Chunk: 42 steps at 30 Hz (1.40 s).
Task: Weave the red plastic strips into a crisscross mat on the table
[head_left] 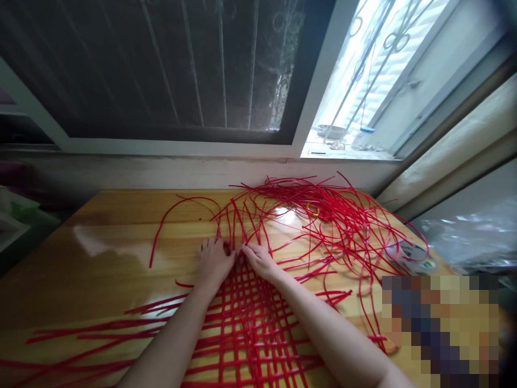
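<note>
A woven lattice of red plastic strips (252, 323) lies on the wooden table, with loose strip ends fanning out to both sides and beyond its far edge. At that far edge, my left hand (216, 262) has its thumb and index finger closed on a red strip, the other fingers bent over the table. Close on its right, my right hand (260, 262) pinches a red strip between thumb and fingertips. The fingertips of both hands nearly meet, and the exact crossing between them is partly hidden. My forearms cover parts of the lattice.
A tangled heap of loose red strips (339, 210) spreads over the back right of the wooden table (109, 237). A roll of clear tape (416, 257) sits near the right edge. Behind stands a window (181, 70); a blurred patch covers the lower right.
</note>
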### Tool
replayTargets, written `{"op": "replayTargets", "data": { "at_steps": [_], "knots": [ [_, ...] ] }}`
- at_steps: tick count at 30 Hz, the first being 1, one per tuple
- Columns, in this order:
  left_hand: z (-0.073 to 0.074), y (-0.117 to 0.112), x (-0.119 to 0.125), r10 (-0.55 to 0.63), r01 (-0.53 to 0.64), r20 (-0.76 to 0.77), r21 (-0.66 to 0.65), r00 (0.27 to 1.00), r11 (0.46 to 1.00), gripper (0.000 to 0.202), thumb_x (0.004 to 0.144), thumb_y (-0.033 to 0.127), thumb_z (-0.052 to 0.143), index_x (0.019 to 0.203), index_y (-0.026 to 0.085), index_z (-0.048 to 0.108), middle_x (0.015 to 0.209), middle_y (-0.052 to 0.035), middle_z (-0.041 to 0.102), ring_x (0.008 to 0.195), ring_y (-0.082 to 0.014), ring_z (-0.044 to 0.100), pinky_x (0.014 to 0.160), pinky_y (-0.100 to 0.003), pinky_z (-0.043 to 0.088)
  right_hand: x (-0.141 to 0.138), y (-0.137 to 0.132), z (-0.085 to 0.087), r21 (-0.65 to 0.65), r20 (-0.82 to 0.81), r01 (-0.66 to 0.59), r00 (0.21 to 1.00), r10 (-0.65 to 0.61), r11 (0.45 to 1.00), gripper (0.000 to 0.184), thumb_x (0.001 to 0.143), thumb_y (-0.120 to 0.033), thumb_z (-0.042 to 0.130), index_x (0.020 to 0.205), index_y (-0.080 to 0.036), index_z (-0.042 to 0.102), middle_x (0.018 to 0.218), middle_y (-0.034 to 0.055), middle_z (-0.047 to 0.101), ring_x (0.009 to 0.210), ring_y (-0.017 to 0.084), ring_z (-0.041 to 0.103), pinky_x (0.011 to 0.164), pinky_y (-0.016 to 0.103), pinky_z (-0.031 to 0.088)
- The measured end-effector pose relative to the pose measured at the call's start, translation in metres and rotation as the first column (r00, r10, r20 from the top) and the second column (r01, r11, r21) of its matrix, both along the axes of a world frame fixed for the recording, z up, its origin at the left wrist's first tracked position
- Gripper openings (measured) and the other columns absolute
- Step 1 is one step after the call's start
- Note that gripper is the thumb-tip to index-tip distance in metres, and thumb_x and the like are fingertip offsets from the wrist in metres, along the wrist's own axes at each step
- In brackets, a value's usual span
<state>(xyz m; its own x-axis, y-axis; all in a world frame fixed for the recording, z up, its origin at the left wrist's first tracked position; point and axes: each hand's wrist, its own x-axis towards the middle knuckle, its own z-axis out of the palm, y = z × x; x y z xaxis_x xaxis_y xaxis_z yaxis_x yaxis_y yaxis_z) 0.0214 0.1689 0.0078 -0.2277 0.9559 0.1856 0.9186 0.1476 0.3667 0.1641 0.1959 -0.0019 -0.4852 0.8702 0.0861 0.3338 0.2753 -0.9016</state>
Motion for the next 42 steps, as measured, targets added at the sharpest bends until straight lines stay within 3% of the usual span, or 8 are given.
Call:
{"op": "replayTargets", "data": {
  "at_steps": [5, 10, 16, 22, 25, 29, 34, 42],
  "knots": [
    [0.003, -0.001, -0.004, -0.059, 0.025, 0.253, 0.137, 0.966, 0.990, 0.010, 0.071, 0.020, 0.048, 0.073, 0.020, 0.057, 0.083, -0.0031, 0.060, 0.087, -0.0208, 0.053, 0.084, -0.037, 0.036, 0.001, 0.001, -0.005, -0.030, -0.068, 0.022, 0.997, -0.024, 0.999, 0.024, 0.088, -0.033, 0.037, 0.081, -0.018, 0.055, 0.073, 0.0004, 0.060, 0.069, 0.013, 0.056, 0.065, 0.024, 0.042],
    [0.003, -0.008, -0.003, -0.383, 0.212, 0.381, 0.418, 0.841, 0.883, 0.021, 0.070, 0.013, 0.041, 0.064, 0.021, 0.059, 0.082, -0.0029, 0.056, 0.087, -0.0175, 0.052, 0.084, -0.033, 0.040, 0.000, 0.005, -0.009, -0.043, -0.068, 0.019, 0.997, -0.022, 0.999, 0.023, 0.087, -0.033, 0.039, 0.083, -0.018, 0.057, 0.075, 0.0000, 0.060, 0.072, 0.013, 0.054, 0.067, 0.024, 0.042],
    [0.007, -0.012, 0.004, -0.459, 0.282, 0.430, 0.415, 0.777, 0.865, 0.020, 0.069, 0.012, 0.043, 0.068, 0.021, 0.062, 0.108, -0.0055, 0.051, 0.104, -0.0207, 0.047, 0.090, -0.036, 0.041, -0.001, 0.007, -0.006, -0.060, -0.077, -0.019, 0.997, 0.015, 0.998, 0.026, 0.087, -0.034, 0.038, 0.087, -0.017, 0.058, 0.080, 0.0011, 0.061, 0.073, 0.013, 0.055, 0.066, 0.023, 0.042],
    [0.001, -0.006, 0.003, -0.320, -0.028, 0.605, 0.493, 0.729, 0.870, 0.025, 0.078, 0.025, 0.050, 0.103, 0.022, 0.050, 0.100, -0.0060, 0.050, 0.088, -0.0159, 0.052, 0.077, -0.028, 0.046, -0.001, 0.005, -0.006, -0.091, -0.080, -0.014, 0.997, 0.007, 0.996, 0.024, 0.087, -0.033, 0.039, 0.106, -0.021, 0.047, 0.072, -0.0016, 0.060, 0.059, 0.011, 0.053, 0.055, 0.022, 0.041],
    [-0.004, 0.000, 0.000, -0.243, -0.253, 0.776, 0.457, 0.582, 0.853, 0.041, 0.077, 0.030, 0.055, 0.114, 0.024, 0.038, 0.091, -0.0015, 0.048, 0.068, -0.0092, 0.050, 0.059, -0.020, 0.043, -0.001, 0.001, -0.006, -0.089, -0.081, -0.004, 0.997, -0.003, 0.996, 0.019, 0.083, -0.026, 0.044, 0.102, -0.022, 0.045, 0.069, -0.0031, 0.060, 0.055, 0.011, 0.052, 0.053, 0.021, 0.040],
    [-0.006, 0.007, -0.002, -0.153, -0.404, 0.919, 0.304, 0.363, 0.863, 0.032, 0.078, 0.037, 0.053, 0.104, 0.022, 0.041, 0.064, 0.0065, 0.041, 0.049, -0.0065, 0.040, 0.046, -0.016, 0.033, -0.001, -0.008, 0.003, 0.128, -0.039, -0.009, 0.999, 0.014, 0.992, 0.020, 0.080, -0.019, 0.046, 0.099, -0.020, 0.048, 0.080, 0.0001, 0.059, 0.068, 0.012, 0.055, 0.063, 0.022, 0.043],
    [0.003, 0.005, 0.000, -0.288, -0.434, 0.946, 0.325, 0.151, 0.841, 0.019, 0.081, 0.039, 0.045, 0.084, 0.020, 0.045, 0.051, 0.0089, 0.033, 0.040, -0.0054, 0.028, 0.038, -0.014, 0.024, -0.004, -0.017, 0.011, 0.385, 0.162, -0.162, 0.981, 0.107, 0.909, 0.038, 0.079, -0.017, 0.049, 0.117, -0.018, 0.047, 0.098, 0.0070, 0.056, 0.088, 0.016, 0.052, 0.079, 0.028, 0.042],
    [0.012, 0.002, -0.007, -0.306, -0.357, 0.952, 0.287, 0.005, 0.889, 0.036, 0.078, 0.054, 0.038, 0.084, 0.021, 0.049, 0.050, 0.0061, 0.044, 0.035, -0.0080, 0.040, 0.033, -0.018, 0.026, -0.008, -0.009, 0.002, 0.299, 0.273, -0.222, 0.952, 0.139, 0.928, 0.007, 0.078, -0.020, 0.057, 0.085, -0.019, 0.059, 0.084, 0.0025, 0.054, 0.078, 0.014, 0.051, 0.069, 0.024, 0.041]
  ]
}}
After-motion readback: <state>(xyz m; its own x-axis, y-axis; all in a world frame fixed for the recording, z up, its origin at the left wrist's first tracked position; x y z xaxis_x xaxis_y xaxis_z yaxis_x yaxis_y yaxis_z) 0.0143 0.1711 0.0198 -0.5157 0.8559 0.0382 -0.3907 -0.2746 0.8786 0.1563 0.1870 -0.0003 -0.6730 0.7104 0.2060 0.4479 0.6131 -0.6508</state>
